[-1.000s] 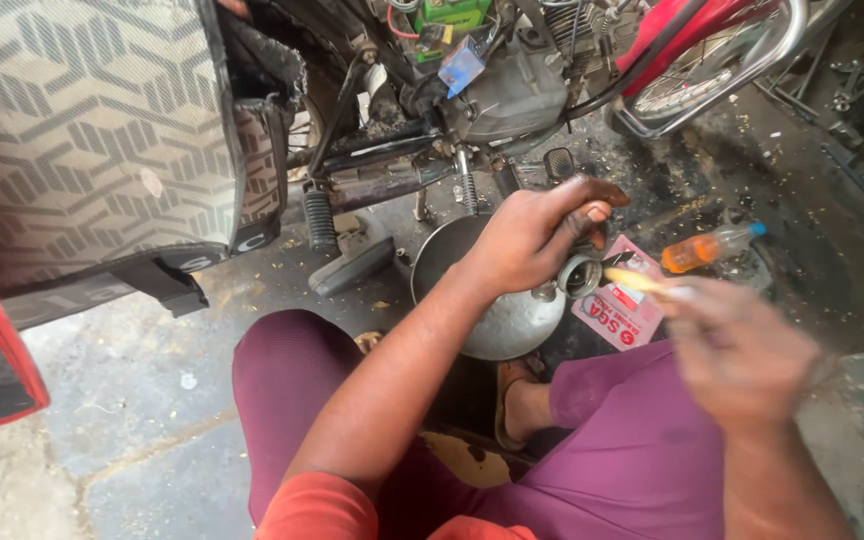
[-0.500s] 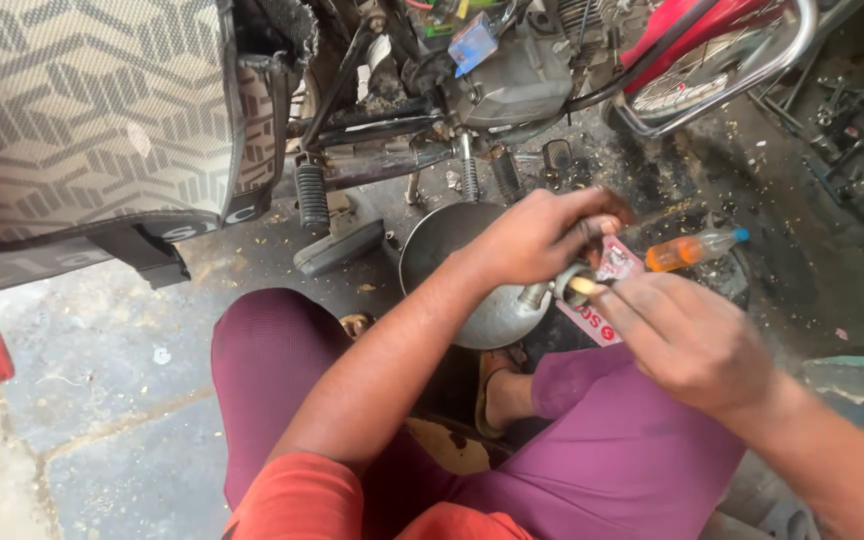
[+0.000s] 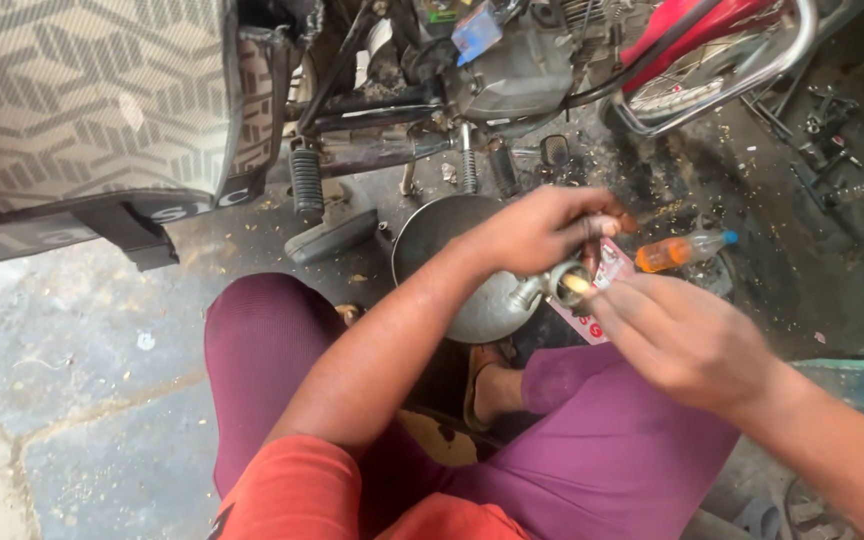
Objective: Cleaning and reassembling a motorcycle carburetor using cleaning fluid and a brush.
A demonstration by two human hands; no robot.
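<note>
A: What packaging shows near the hands?

B: A flat red-and-white packet (image 3: pixel 600 296) lies on the floor at centre right of the frame, partly hidden under the hands. Just right of it lies a small orange bottle with a blue cap (image 3: pixel 690 249), on its side. In the upper middle, a blue-and-white tag (image 3: pixel 475 32) hangs on the motorcycle engine (image 3: pixel 512 70).

A: And the left hand?

B: The left hand (image 3: pixel 537 228) reaches forward from the lower middle, forearm stretched across the maroon trousers (image 3: pixel 592 470). Its fingers are curled shut around a small metal part (image 3: pixel 560 283), just right of centre in the frame, above the round metal pan (image 3: pixel 462 270).

A: The right hand?

B: The right hand (image 3: pixel 687 335) comes in from the lower right, back of the hand up. Its fingers are pinched together on something small and pale yellow (image 3: pixel 578 285) pressed at the opening of the metal part. What that thing is, I cannot tell.

A: What surrounds them?

B: A patterned grey seat cover (image 3: pixel 82 100) fills the upper left. A red tank with a chrome guard (image 3: pixel 732 50) sits upper right. Loose tools (image 3: pixel 832 150) lie on the dirty concrete floor (image 3: pixel 102 340) at far right. A sandalled foot (image 3: pixel 492 385) shows below the pan.
</note>
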